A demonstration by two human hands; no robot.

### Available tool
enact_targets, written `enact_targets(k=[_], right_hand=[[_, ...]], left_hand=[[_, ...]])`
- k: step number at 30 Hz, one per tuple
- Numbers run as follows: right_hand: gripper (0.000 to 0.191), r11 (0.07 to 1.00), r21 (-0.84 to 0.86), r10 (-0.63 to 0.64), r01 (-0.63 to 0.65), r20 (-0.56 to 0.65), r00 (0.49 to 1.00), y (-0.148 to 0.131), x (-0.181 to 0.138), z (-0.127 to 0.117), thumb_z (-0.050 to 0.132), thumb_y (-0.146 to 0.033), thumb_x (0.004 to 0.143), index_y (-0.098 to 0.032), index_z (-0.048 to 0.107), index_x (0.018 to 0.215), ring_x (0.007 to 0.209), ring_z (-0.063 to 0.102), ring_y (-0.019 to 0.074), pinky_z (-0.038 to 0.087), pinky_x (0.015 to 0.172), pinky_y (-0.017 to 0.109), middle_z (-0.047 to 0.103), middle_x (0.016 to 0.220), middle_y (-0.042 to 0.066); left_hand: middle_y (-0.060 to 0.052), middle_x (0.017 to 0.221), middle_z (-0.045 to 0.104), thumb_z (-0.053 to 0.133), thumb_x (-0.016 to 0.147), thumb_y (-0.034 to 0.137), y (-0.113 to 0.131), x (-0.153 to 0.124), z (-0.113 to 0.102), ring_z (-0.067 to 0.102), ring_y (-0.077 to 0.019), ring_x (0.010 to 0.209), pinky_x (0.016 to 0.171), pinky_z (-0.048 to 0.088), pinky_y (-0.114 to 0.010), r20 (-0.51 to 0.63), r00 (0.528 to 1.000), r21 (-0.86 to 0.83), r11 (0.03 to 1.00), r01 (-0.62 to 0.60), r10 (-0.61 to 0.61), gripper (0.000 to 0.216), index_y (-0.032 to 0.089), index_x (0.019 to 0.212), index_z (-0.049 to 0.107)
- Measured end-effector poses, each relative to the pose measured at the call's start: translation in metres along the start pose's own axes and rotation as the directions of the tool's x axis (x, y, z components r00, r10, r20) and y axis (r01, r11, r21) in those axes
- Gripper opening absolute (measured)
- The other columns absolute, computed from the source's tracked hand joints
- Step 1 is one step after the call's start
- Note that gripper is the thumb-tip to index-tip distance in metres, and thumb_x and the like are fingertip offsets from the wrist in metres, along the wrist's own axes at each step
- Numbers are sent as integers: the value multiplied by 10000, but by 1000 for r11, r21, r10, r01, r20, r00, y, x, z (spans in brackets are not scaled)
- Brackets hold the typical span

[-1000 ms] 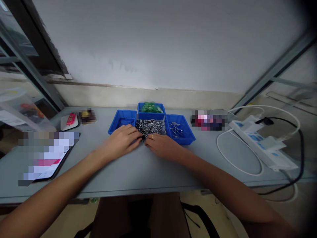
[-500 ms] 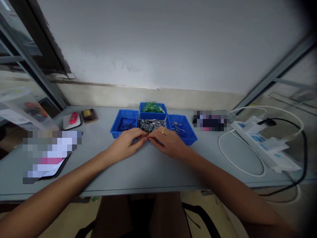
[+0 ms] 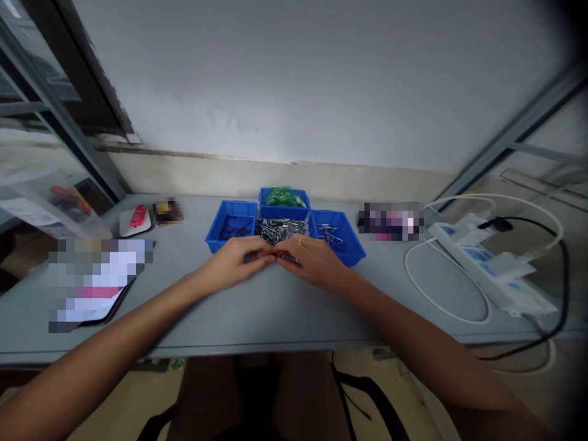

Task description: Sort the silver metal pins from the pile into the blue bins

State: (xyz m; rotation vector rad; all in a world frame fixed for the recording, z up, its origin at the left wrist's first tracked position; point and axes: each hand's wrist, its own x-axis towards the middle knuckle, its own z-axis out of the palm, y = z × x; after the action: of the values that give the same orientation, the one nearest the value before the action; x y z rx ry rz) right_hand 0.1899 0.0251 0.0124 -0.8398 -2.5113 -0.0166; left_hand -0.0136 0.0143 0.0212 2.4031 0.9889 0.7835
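My left hand (image 3: 239,260) and my right hand (image 3: 307,257) meet fingertip to fingertip at the near side of a heap of thin metal pieces (image 3: 282,229). Both hands are closed in a pinch, and whatever lies between the fingers is too small to make out. A ring shows on my right hand. Left of the heap sits a blue bin (image 3: 215,223) with dark pieces in it. To the right, another blue bin (image 3: 353,251) holds thin silvery pins (image 3: 331,236). Behind the heap, a third blue bin (image 3: 285,212) contains green pieces (image 3: 282,197).
A phone-like device (image 3: 108,306) lies at left, with a white scale-like item (image 3: 133,229) bearing a pink object (image 3: 138,215) behind it. A white power strip (image 3: 500,275) with looping cables occupies the right. The wall (image 3: 294,92) rises behind the table (image 3: 257,324).
The fingers of both hands have shifted slightly while staying together at the heap. The whole view has moved a little; the bins stay in place.
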Motion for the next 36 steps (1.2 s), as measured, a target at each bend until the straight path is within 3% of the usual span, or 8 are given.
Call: enact_targets(k=[5,10,22,36], right_hand=[[239,1000,-15,4,-3,22,1000,2,1,-2,447,-355,900,-199,561,1040,826,567,145,416,713,258,631,867,37],[263,997,-27,-73,73,-11,997,4,1,-6,393,-350,921,-191,585,1003,848,563,142,426,737,266,636,898,47],[248,993,-93,64,-66,-26,998,5,3,-9,369,-306,926,-188,585,953,813,562,150,404,698,262,630,826,36],[254,994,-77,73,-75,-31,997,5,3,-8,362,-319,927,-186,578,952,814,568,148,408,717,266,638,844,38]], left_hand=[[4,756,611,518,839,281,0,0,-1,554,-113,708,639,437,-237,9,997,-75,995,72,-71,147,170,848,615],[3,742,605,511,831,264,2,1,-3,547,-115,692,626,432,-247,-28,993,-56,992,113,-114,142,164,811,611],[-14,786,608,554,818,294,0,1,0,553,-127,727,670,447,-270,-156,985,-11,997,70,-71,145,162,853,602],[-24,802,623,545,839,271,-2,1,-1,555,-118,714,648,457,-251,-236,972,44,999,16,-5,152,173,905,640]])
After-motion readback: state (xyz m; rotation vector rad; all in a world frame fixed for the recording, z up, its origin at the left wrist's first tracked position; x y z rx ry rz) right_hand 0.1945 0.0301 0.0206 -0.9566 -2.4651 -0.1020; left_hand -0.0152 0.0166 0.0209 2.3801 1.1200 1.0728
